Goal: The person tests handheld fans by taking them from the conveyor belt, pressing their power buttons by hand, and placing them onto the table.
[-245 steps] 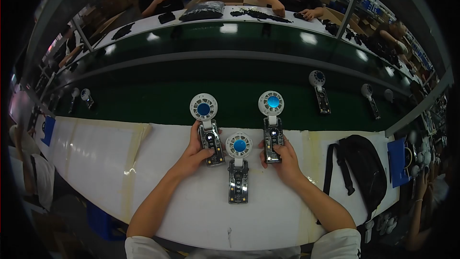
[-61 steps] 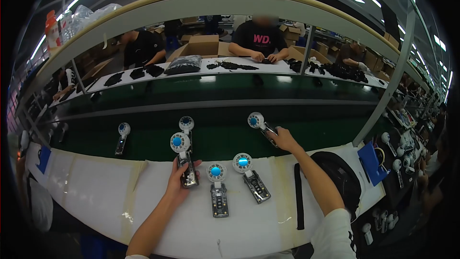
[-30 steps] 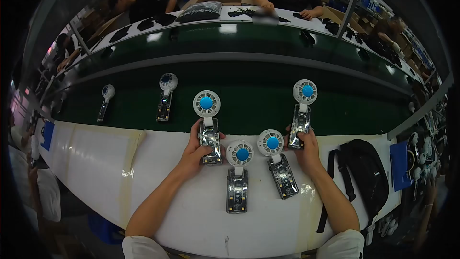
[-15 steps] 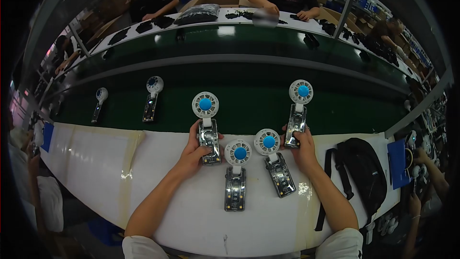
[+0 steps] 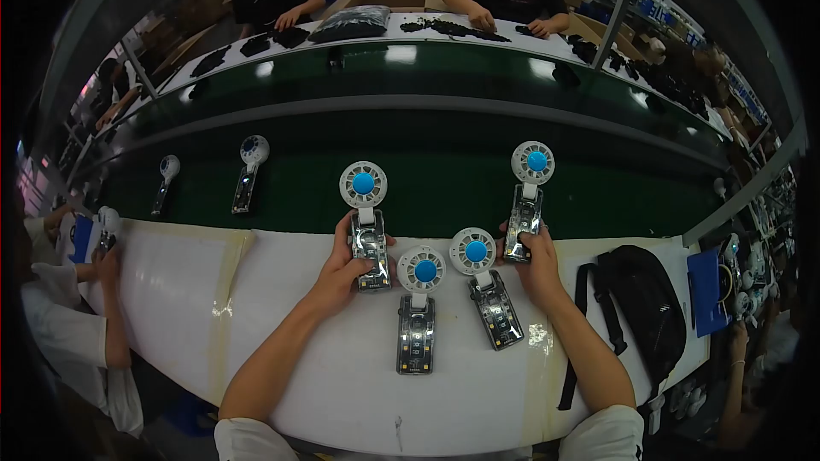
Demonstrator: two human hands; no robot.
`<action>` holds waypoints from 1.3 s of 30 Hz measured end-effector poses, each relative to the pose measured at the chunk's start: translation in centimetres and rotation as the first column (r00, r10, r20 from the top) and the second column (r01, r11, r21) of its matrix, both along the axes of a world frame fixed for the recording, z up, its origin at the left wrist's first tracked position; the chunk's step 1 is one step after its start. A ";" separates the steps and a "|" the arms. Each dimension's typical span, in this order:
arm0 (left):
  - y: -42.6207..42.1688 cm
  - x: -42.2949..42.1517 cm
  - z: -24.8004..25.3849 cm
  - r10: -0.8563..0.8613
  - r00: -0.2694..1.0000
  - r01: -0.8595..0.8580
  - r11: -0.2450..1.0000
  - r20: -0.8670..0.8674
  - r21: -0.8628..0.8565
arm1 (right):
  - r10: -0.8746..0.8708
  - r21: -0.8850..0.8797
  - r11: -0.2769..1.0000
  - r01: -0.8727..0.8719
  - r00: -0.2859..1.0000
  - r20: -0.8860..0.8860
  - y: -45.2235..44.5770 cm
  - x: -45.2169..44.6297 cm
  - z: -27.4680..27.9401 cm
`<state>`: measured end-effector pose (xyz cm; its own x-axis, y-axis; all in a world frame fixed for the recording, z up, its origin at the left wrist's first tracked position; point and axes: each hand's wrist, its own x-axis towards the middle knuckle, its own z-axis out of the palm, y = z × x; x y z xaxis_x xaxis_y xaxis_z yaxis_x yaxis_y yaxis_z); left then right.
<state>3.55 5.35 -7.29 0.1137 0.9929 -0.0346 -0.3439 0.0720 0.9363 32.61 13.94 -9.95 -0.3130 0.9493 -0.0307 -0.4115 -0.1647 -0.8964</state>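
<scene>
My left hand (image 5: pixel 339 277) is closed round the clear body of a handheld fan (image 5: pixel 369 243), its thumb on the front. This fan has a round white head with a blue centre. In my right hand (image 5: pixel 540 260) is a matching handheld fan (image 5: pixel 523 222), held upright with the thumb low on its body. Between my hands, two more such fans lie on the white table: one fan (image 5: pixel 417 333) straight, the other fan (image 5: pixel 495 307) tilted. Both held fans reach over the table's far edge, in front of the green belt.
Two fans (image 5: pixel 246 183) (image 5: pixel 163 192) lie on the green conveyor belt (image 5: pixel 444 154) to the left. A black bag (image 5: pixel 645 312) and a blue clipboard (image 5: pixel 707 290) are at the right. A co-worker at the left holds a fan (image 5: pixel 108 226). Others handle black parts across the belt.
The two fans on the belt have shifted left. The co-worker at the left has leaned in with a fan at the table's edge. My hands and their fans have hardly moved.
</scene>
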 end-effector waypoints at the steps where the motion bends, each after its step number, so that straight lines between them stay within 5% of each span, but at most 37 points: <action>1: 0.0 0.0 -0.1 0.000 1.000 0.000 1.000 0.003 0.001 | -0.008 -0.001 1.000 0.008 1.000 0.002 -0.1 -0.1 0.1; 39: 0.2 -0.1 -0.7 0.003 1.000 -0.004 1.000 -0.025 -0.016 | -0.028 -0.006 1.000 0.028 1.000 -0.008 -0.1 -0.3 0.3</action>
